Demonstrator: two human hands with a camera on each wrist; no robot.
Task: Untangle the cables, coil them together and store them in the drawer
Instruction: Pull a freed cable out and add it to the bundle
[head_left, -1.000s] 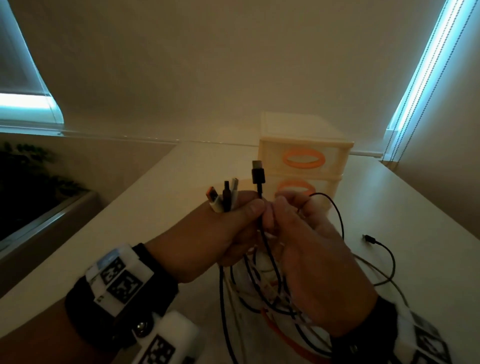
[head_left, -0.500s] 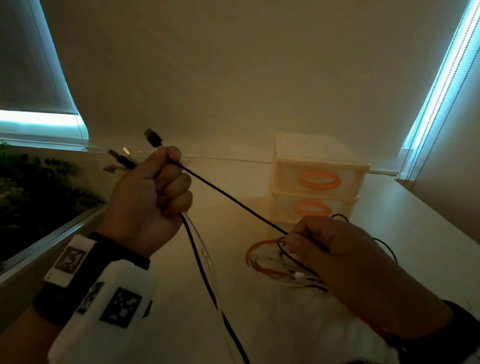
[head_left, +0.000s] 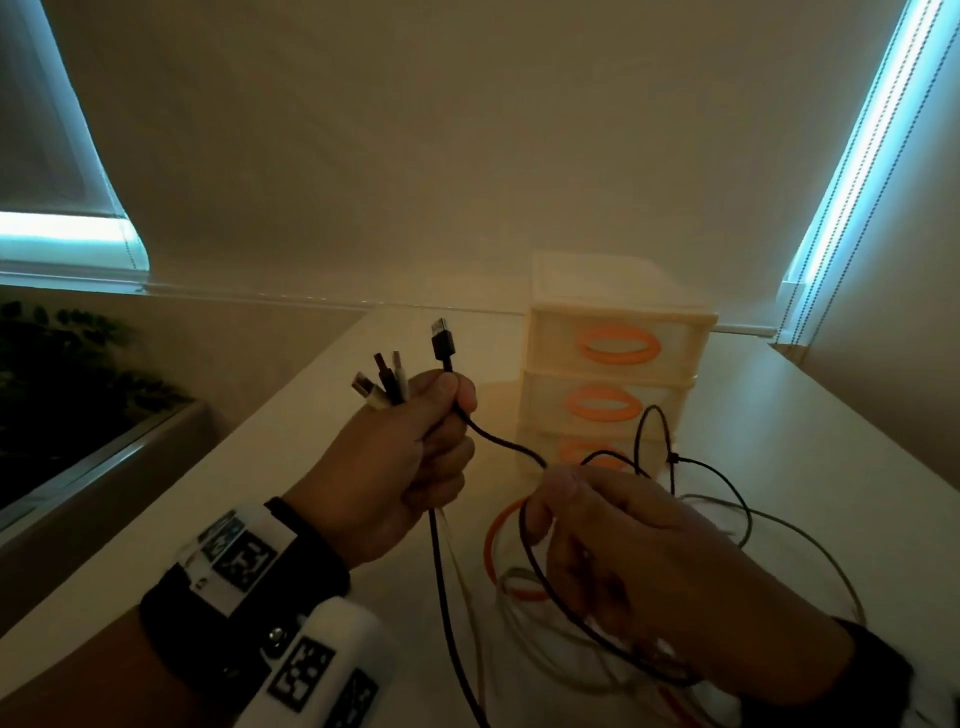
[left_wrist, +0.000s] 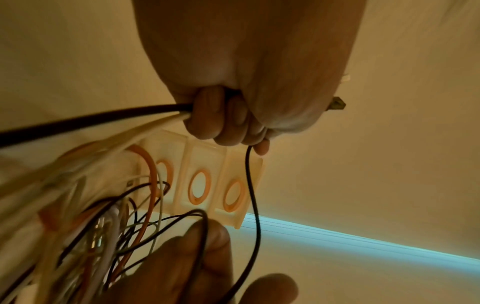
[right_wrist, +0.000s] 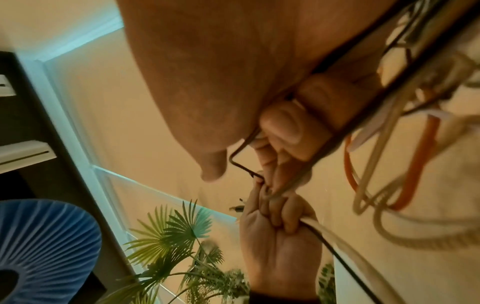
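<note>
My left hand (head_left: 415, 447) grips a bundle of cable ends above the table; several plugs (head_left: 387, 382) stick up from the fist, the tallest a black USB plug (head_left: 442, 344). A thin black cable (head_left: 498, 441) runs from that fist to my right hand (head_left: 623, 561), which pinches it and holds a loop of it. Below the hands a tangle of white, black and orange cables (head_left: 519, 566) lies on the table. In the left wrist view my left fingers (left_wrist: 223, 123) curl round black and white cables (left_wrist: 103, 121). In the right wrist view my right fingers (right_wrist: 283, 131) curl over the black cable (right_wrist: 241, 164).
A small cream drawer unit (head_left: 618, 374) with three shut drawers and orange oval handles stands on the white table (head_left: 805, 441) just behind the hands. Loose cable loops (head_left: 737, 499) spread to the right. A window ledge with plants (head_left: 62, 374) lies off the table's left edge.
My left hand, which had swung up and left stretching the black cable taut, has come back toward the middle. The cable now sags, and my right hand holds a loop of it.
</note>
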